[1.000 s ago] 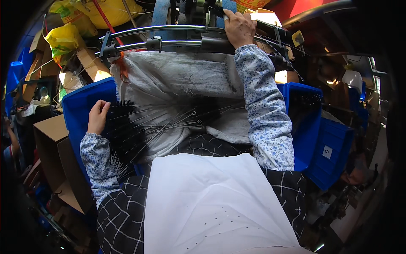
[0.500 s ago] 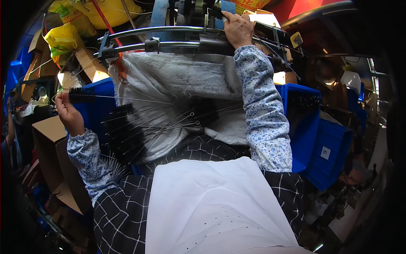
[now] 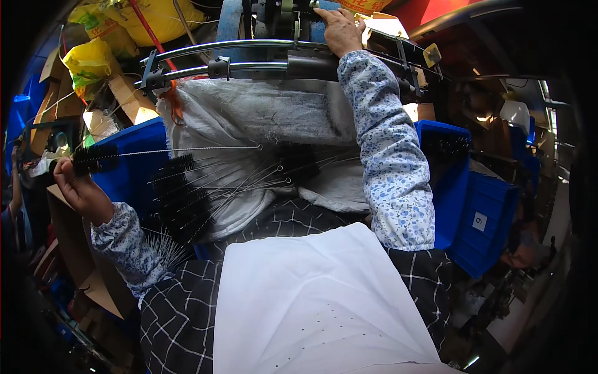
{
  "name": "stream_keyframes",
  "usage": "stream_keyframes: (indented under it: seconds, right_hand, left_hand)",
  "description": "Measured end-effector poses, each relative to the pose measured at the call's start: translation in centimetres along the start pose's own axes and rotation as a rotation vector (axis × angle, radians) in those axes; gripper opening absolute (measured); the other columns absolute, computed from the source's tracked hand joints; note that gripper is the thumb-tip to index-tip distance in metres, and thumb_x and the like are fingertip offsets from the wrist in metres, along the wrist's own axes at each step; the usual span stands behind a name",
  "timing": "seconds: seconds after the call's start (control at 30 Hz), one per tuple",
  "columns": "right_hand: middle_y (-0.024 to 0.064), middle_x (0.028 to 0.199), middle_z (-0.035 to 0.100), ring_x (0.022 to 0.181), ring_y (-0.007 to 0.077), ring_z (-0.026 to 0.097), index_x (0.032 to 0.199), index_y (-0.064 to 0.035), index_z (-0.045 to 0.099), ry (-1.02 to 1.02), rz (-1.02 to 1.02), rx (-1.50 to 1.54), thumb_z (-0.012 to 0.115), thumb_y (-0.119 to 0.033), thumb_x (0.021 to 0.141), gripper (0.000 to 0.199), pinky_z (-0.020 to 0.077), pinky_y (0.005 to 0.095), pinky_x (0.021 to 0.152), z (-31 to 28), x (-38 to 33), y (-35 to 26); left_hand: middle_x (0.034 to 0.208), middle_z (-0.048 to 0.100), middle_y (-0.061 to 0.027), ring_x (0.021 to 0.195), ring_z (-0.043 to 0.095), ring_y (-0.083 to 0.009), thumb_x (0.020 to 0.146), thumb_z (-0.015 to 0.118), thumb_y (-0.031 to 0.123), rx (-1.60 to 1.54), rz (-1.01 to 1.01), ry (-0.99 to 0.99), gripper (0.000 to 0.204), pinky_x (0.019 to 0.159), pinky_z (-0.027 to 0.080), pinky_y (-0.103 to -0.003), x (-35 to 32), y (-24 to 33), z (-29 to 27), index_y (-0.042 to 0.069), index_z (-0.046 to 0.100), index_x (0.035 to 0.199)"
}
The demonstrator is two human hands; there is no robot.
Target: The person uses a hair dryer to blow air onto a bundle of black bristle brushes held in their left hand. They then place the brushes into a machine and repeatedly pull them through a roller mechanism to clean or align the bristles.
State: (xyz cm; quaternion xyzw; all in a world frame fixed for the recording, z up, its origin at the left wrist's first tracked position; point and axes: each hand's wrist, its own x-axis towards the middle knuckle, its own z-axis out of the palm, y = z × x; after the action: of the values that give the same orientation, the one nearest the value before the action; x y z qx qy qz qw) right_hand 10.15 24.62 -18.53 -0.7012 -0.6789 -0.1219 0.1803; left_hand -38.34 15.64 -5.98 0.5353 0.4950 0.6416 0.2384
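Note:
My left hand (image 3: 84,192) is closed on a black bottle brush (image 3: 96,160) at its bristled end. The brush's twisted wire stem runs right, nearly level, to a small ring above the lap. Below it, a fanned pile of similar brushes (image 3: 180,202) lies on a white sack cloth (image 3: 274,112), stems pointing right. At the top, my right hand (image 3: 342,31) reaches onto a machine (image 3: 233,25) with blue sides and dark metal parts. Its fingers are bent at a dark part there; what they pinch is too small to make out.
Two metal rails (image 3: 261,67) cross in front of the machine. Blue bins (image 3: 128,159) stand at both sides, the right bin (image 3: 451,187) with black brushes inside. An open cardboard box (image 3: 81,249) is at the left, with yellow bags (image 3: 93,62) behind.
My left hand has moved left and slightly down, drawing the brush along, so its ring end now shows apart from the pile. My right hand has shifted a little left and up on the machine.

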Motion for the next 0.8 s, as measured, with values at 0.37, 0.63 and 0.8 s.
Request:
stream_keyframes:
  seconds: [0.37, 0.63, 0.8]
  right_hand:
    - [0.0105, 0.104, 0.054, 0.1, 0.0272, 0.047, 0.11, -0.0082, 0.052, 0.053, 0.294, 0.119, 0.057, -0.025, 0.071, 0.042, 0.0321, 0.0458, 0.083, -3.5, -3.3, -0.3]
    - [0.0091, 0.1, 0.056, 0.092, 0.0236, 0.053, 0.108, -0.0071, 0.053, 0.114, 0.258, 0.16, 0.055, -0.02, 0.073, 0.037, 0.0341, 0.0453, 0.079, -2.3, -2.4, -3.0]
    - [0.0094, 0.098, 0.056, 0.09, 0.0238, 0.054, 0.105, -0.0065, 0.055, 0.059, 0.275, 0.137, 0.056, -0.019, 0.074, 0.034, 0.0362, 0.0446, 0.076, -2.7, -1.9, -4.9]
  left_hand:
    - [0.086, 0.051, -0.0046, 0.078, 0.049, -0.0104, 0.087, 0.045, 0.018, -0.081, 0.029, 0.098, 0.019, 0.068, 0.042, -0.021, 0.8, -0.2, 0.0, 0.001, 0.05, 0.096]
    - [0.088, 0.053, -0.0065, 0.081, 0.051, -0.0125, 0.087, 0.046, 0.017, -0.03, 0.101, 0.15, 0.02, 0.07, 0.044, -0.023, 1.7, 0.1, -1.9, 0.0, 0.051, 0.095]
    - [0.091, 0.053, -0.008, 0.084, 0.052, -0.0135, 0.087, 0.046, 0.016, 0.046, 0.15, 0.244, 0.02, 0.07, 0.045, -0.023, 1.5, 0.7, -3.1, 0.0, 0.051, 0.095]
